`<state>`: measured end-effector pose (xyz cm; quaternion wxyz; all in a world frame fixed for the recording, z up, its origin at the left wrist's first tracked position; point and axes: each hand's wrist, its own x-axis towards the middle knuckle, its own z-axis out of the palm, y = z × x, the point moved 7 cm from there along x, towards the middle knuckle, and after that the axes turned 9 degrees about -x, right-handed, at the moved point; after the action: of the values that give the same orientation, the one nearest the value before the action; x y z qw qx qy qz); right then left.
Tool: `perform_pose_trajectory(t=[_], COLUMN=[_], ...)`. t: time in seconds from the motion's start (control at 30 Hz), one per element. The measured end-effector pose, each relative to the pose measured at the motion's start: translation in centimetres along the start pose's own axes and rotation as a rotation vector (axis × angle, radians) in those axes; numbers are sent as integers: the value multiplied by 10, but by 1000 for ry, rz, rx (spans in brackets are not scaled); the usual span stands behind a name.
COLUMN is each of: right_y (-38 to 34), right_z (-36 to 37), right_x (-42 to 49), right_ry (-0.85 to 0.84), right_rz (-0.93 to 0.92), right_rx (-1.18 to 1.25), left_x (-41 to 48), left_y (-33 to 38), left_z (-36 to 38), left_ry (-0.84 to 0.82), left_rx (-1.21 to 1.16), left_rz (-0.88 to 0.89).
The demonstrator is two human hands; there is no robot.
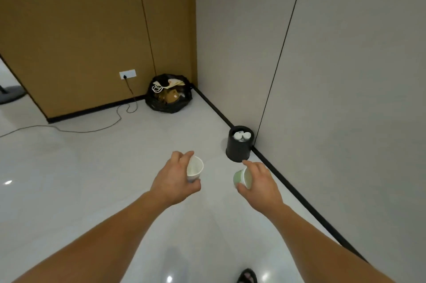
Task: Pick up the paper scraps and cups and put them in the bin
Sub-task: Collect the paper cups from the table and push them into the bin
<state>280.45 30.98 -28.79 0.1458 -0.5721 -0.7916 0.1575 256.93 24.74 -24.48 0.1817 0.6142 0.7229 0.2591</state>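
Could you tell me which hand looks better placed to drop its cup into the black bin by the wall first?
Probably the right hand: its green cup hangs just short of the bin, which sits ahead on that side. The left hand, with the white cup, is farther over.

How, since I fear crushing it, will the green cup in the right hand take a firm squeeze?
The green cup looks like thin paper, so it would probably dent under a hard squeeze. The right hand holds it tilted between fingers and thumb, so it seems light. Dropped, it might roll.
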Motion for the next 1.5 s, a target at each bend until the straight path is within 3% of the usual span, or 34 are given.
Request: perform_pose_trajectory(t=[0.33, 0.67, 1.03, 1.5], right_y=[117, 168, 210, 350], right_z=[-50, -41, 1, 160], right_x=[149, 303, 476, 693], right_ry=[0, -32, -69, -378], right_rz=[83, 119, 189, 57], right_rx=[-68, -80, -66, -144], left_x=[181, 350, 549, 722], left_y=[88, 85, 72, -19], left_z=[78, 134, 206, 389], left_ry=[-64, -138, -228, -246], left_rx=[9, 8, -40, -84], left_rz=[92, 106, 142, -178])
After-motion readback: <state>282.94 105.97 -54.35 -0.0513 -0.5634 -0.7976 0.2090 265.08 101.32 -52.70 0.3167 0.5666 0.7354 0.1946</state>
